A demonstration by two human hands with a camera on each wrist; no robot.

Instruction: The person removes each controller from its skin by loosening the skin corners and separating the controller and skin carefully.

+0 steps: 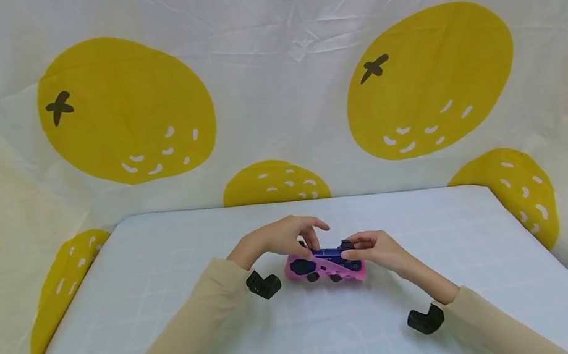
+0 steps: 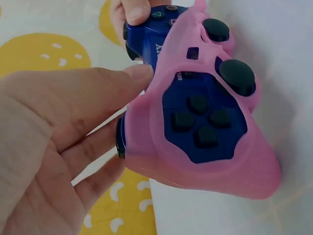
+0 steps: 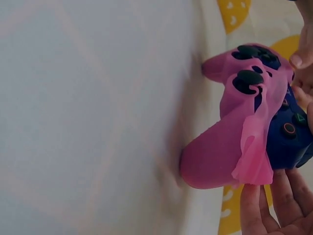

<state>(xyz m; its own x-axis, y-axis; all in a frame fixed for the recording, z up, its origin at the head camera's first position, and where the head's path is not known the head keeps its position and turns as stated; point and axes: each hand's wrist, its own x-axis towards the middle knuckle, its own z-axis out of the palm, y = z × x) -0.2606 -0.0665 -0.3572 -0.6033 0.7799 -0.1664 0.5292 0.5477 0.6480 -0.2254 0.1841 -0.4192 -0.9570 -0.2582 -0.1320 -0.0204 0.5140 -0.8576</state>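
A blue game controller (image 1: 328, 252) sits partly inside a pink silicone cover (image 1: 326, 268) near the middle of the table. The cover fits round the left handle and the direction buttons (image 2: 198, 120). At the right end it is folded back, leaving the round face buttons (image 3: 289, 129) bare. My left hand (image 1: 289, 235) holds the left end, thumb tip at the cover's upper edge and fingers behind by the shoulder button (image 2: 121, 137). My right hand (image 1: 377, 249) grips the bare right end, thumb on the front; its fingers (image 3: 251, 205) reach under by the loose pink flap (image 3: 254, 152).
A pale checked cloth covers the table (image 1: 311, 341). Behind it hangs a white curtain (image 1: 273, 78) with large yellow fruit prints. A black wrist camera (image 1: 264, 284) is by the left sleeve, and another black camera (image 1: 426, 320) by the right one.
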